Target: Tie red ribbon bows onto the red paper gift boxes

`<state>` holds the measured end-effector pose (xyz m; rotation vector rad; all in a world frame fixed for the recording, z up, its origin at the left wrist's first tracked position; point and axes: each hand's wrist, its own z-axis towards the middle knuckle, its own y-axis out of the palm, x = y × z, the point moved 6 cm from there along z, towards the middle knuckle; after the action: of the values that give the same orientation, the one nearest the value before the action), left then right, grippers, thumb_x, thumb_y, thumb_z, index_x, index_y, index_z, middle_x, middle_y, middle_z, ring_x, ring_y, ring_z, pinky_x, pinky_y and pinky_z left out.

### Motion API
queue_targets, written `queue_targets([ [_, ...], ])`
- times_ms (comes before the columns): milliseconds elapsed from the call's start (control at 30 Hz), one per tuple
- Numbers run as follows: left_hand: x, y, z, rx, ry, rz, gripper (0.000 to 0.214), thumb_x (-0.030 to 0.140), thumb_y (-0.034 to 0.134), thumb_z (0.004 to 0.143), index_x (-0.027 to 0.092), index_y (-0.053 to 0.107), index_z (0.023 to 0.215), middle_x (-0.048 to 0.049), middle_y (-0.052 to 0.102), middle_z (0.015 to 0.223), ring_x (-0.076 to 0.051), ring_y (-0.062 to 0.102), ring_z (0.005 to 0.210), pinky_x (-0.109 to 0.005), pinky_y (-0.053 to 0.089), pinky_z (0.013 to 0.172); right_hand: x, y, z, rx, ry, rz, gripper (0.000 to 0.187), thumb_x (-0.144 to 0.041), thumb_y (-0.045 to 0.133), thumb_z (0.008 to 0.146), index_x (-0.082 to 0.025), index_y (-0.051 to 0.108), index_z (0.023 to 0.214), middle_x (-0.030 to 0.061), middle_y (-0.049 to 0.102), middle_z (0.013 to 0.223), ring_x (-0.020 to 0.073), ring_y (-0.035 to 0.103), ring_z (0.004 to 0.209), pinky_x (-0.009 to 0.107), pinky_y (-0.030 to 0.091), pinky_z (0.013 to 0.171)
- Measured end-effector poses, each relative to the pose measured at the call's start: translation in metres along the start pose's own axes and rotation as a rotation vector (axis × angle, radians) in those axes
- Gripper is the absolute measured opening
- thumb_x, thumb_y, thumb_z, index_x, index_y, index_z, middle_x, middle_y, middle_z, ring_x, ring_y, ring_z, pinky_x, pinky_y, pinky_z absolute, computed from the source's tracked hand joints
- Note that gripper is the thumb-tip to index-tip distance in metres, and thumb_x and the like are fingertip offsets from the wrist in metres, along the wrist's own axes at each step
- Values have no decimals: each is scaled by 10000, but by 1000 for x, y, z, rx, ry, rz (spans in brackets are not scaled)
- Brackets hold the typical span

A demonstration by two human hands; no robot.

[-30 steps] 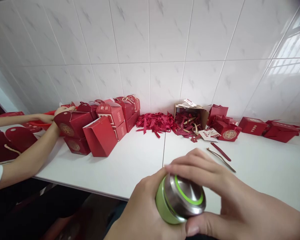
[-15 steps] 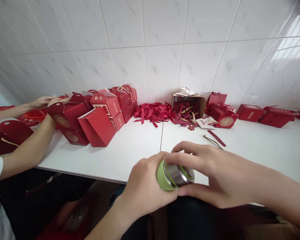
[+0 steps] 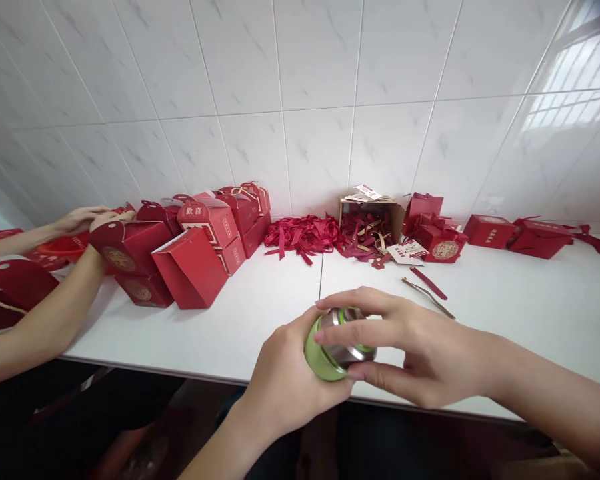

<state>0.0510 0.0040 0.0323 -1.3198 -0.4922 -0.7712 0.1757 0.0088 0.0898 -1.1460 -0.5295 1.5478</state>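
Observation:
A light green thermos (image 3: pixel 323 353) is tilted in front of me at the table's near edge. My left hand (image 3: pixel 290 370) is wrapped around its green body. At the top is a steel lid section (image 3: pixel 350 353) with green rings, and the fingers and thumb of my right hand (image 3: pixel 405 347) are curled around it. My left hand and the thermos's tilt hide the lower part of the bottle. Beyond my right hand, a gold cord (image 3: pixel 427 297) and a dark red strip (image 3: pixel 429 283) lie on the white table (image 3: pixel 260 333).
Red gift boxes (image 3: pixel 193 270) are stacked at the left, beside a co-worker's arms (image 3: pixel 65 307). Red ribbons (image 3: pixel 303 233) lie by the tiled wall, next to an open carton (image 3: pixel 397 223) of ribbon pieces. More red boxes (image 3: pixel 490 230) stand at the right.
The thermos and both hands have shifted slightly left in view. My right fingers have changed position around the steel lid section. The camera view has tilted up a little.

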Motion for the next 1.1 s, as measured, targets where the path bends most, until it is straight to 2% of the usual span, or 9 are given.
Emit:
queue_targets([
  [67,1,-2,0,69,21,112,421,245,646,647,277,565,1058,27,691,883,-213,642,788,-302,459,709,9,5,4,19,215,-88,293,-334,500,912,-174,593,1138,126,606,1034,191,600,866,307,487,749],
  [200,2,5,0,68,32,223,391,206,628,615,258,599,1002,2,690,888,-236,635,805,-316,449,715,31,10,-8,-10,785,-240,505,-584,377,904,-155,642,894,60,569,663,187,542,579,302,427,536],
  [400,-7,5,-3,-36,-30,-119,479,279,713,603,216,569,1055,-7,694,875,-190,633,734,-251,467,617,4,10,-3,-126,328,7,519,-329,628,828,-312,434,1309,59,503,1197,142,590,880,226,460,723],
  [500,-6,3,-3,10,-8,-43,423,241,681,605,217,577,1014,0,683,847,-188,613,727,-262,464,632,8,16,0,-111,441,-171,333,-376,558,847,-223,519,1139,53,578,936,159,570,693,255,406,579],
  [667,-3,8,-2,68,36,71,286,223,625,625,192,576,906,-16,647,790,-205,583,724,-278,456,613,20,21,-1,-19,667,-449,516,-676,429,814,-170,515,859,34,554,665,176,496,526,268,250,474],
  [833,9,17,-12,-279,154,-282,343,266,692,627,186,594,946,-14,664,901,-197,635,795,-226,496,635,-9,22,1,11,-27,-411,465,-611,407,858,-212,510,1073,61,547,956,144,489,611,258,305,495],
  [900,14,17,-18,-316,174,-263,229,251,666,647,197,609,862,1,665,871,-181,642,771,-208,491,615,-19,25,0,0,-151,-445,343,-507,378,883,-214,529,977,38,526,875,135,442,565,260,286,477],
  [967,16,15,-19,-217,143,-175,172,239,639,658,210,593,821,18,660,776,-164,637,685,-208,475,567,-19,26,3,-3,-19,-483,261,-431,380,871,-203,506,863,20,479,787,130,392,519,265,253,456],
  [1100,17,14,-14,178,106,62,202,217,583,686,228,572,888,6,656,709,-195,639,657,-264,473,572,-3,21,9,4,547,-530,227,-369,301,900,-198,445,860,20,435,798,116,322,465,269,197,438],
])
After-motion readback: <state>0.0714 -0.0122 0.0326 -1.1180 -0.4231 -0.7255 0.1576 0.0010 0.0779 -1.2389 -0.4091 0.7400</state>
